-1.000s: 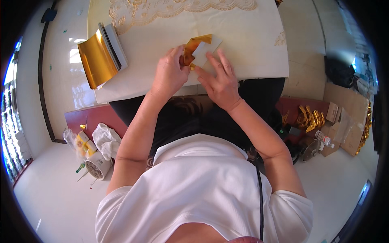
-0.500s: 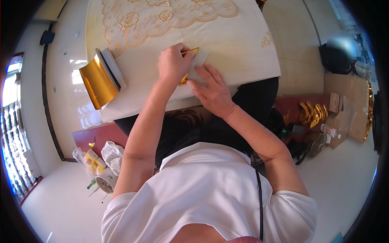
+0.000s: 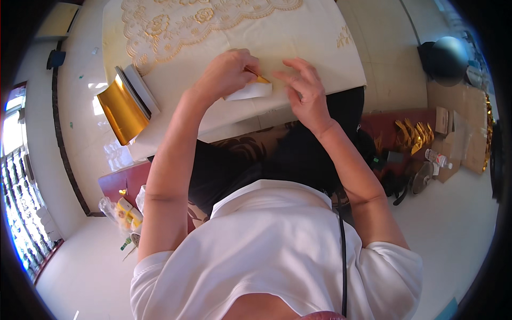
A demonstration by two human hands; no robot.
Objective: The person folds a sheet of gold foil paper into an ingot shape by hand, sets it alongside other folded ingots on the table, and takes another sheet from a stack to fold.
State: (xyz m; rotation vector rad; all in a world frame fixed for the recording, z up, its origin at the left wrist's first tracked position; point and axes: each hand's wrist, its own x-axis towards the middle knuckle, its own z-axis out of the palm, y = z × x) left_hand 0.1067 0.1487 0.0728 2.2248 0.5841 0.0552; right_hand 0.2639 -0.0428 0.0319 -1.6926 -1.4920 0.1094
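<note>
My left hand is closed on a folded piece of gold paper just above the near part of the table. The paper's white back faces up along most of it, and a narrow gold strip shows by my fingertips. To the right of it, my right hand is lifted with its fingers apart, and nothing can be seen in it. At the table's left edge lies a curled stack of gold paper sheets, with a white and grey layer beside it.
A cream cloth with golden embroidery covers the table. On the dark red bench to the right lie several folded gold pieces, near a clear bottle and cardboard boxes. Plastic-wrapped yellow items sit at the left end.
My right hand has come off the paper and moved right, fingers spreading. My left hand still holds the paper, which has turned so that its white strip lies nearly level.
</note>
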